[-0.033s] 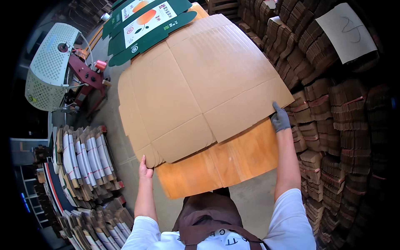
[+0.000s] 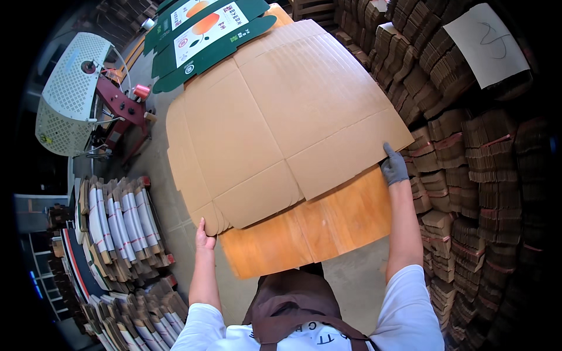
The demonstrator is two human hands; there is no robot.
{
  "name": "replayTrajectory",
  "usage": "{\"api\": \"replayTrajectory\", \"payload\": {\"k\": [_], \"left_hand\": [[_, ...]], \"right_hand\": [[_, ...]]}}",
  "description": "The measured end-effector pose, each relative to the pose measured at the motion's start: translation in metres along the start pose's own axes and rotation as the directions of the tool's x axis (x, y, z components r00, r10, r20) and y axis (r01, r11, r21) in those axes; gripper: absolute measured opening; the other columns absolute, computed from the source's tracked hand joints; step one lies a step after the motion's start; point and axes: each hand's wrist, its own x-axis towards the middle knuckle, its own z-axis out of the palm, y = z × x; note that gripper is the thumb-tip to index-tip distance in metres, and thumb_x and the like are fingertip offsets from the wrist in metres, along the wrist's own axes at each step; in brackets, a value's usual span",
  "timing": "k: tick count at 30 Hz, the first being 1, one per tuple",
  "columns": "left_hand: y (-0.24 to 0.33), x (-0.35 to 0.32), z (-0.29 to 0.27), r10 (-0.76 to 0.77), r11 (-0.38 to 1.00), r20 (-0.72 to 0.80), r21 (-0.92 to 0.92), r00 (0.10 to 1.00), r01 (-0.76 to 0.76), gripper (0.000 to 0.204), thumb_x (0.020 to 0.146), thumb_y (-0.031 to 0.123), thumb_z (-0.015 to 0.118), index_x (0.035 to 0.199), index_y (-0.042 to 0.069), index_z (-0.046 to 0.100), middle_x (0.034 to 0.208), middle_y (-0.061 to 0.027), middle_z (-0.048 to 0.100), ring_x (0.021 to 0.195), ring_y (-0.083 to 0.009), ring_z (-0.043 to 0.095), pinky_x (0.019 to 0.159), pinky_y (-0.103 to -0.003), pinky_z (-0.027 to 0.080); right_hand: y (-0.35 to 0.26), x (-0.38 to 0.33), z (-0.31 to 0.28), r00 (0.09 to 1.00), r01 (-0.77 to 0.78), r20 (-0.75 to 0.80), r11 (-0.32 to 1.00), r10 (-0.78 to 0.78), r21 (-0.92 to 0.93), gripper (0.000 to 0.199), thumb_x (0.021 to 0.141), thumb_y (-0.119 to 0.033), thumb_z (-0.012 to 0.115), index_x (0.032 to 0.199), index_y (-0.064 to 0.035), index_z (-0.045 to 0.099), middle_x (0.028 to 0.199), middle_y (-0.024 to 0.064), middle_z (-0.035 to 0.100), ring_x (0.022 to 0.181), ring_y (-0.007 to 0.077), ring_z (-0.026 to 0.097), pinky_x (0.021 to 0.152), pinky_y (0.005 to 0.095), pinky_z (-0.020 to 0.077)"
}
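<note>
Flat, unfolded brown cardboard box blanks [image 2: 252, 128], creased and cut with flaps, lie plain side up over an orange-brown tabletop [image 2: 310, 234]. Overlapping flap edges at the near left corner show more than one sheet. My bare left hand [image 2: 205, 237] grips that corner, thumb on top and fingers hidden beneath. In a grey glove, my right hand [image 2: 394, 167] pinches the right edge near its corner, thumb above and the other fingers mostly underneath. Beyond the brown sheets lies a green printed box blank [image 2: 213, 35] with an orange fruit picture.
At the left stands a dark red machine [image 2: 123, 105] with a white perforated guard [image 2: 70, 93] and a pink spool [image 2: 141, 91]. Bundled cardboard stacks [image 2: 120, 219] sit at the lower left. Tall stacks of tied cardboard [image 2: 492, 152] line the right side, with a white paper sheet [image 2: 487, 47] on top.
</note>
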Motion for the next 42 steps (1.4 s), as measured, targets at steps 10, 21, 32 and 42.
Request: {"api": "replayTrajectory", "payload": {"k": [10, 21, 32, 42], "left_hand": [[-0.021, -0.042, -0.026, -0.033, 0.999, -0.003, -0.003, 0.999, 0.033, 0.045, 0.097, 0.025, 0.061, 0.135, 0.003, 0.05, 0.134, -0.0146, 0.057, 0.124, -0.0316, 0.055, 0.107, -0.049, 0.044], [-0.057, -0.13, -0.07, -0.147, 0.989, -0.051, -0.03, 0.988, 0.146, 0.045, 0.096, 0.023, 0.063, 0.134, 0.004, 0.049, 0.132, -0.0138, 0.058, 0.124, -0.0312, 0.055, 0.107, -0.05, 0.044], [-0.066, -0.155, -0.092, -0.366, 0.928, 0.086, -0.042, 0.927, 0.37, 0.052, 0.095, 0.026, 0.063, 0.14, 0.007, 0.045, 0.141, -0.0128, 0.053, 0.132, -0.0314, 0.048, 0.113, -0.05, 0.035], [0.012, -0.106, -0.205, -0.444, 0.893, 0.092, -0.041, 0.891, 0.449, 0.05, 0.093, 0.056, 0.057, 0.123, 0.016, 0.054, 0.127, -0.0078, 0.061, 0.113, -0.0215, 0.059, 0.089, -0.043, 0.048]], "right_hand": [[-0.001, -0.053, -0.032, 0.999, 0.032, -0.027, 0.992, -0.036, -0.121, 0.037, 0.09, -0.008, 0.07, 0.124, 0.0011, 0.057, 0.122, 0.0082, 0.062, 0.11, 0.0176, 0.059, 0.091, 0.0281, 0.0493], [-0.016, -0.141, -0.12, 0.998, -0.007, -0.07, 0.981, -0.006, -0.192, 0.042, 0.094, -0.009, 0.066, 0.131, 0.0017, 0.052, 0.13, 0.0101, 0.058, 0.118, 0.0202, 0.055, 0.105, 0.0337, 0.0432], [-0.027, -0.177, -0.171, 0.866, -0.02, -0.445, 0.873, -0.228, -0.488, 0.06, 0.095, -0.04, 0.062, 0.135, 0.0017, 0.049, 0.138, 0.0161, 0.054, 0.124, 0.0312, 0.053, 0.102, 0.0431, 0.0439], [0.203, -0.31, 0.153, 0.773, 0.484, 0.592, -0.392, -0.227, -0.782, 0.054, 0.087, -0.034, 0.068, 0.129, -0.0015, 0.056, 0.137, 0.0215, 0.053, 0.126, 0.0373, 0.049, 0.108, 0.0447, 0.0372]]}}
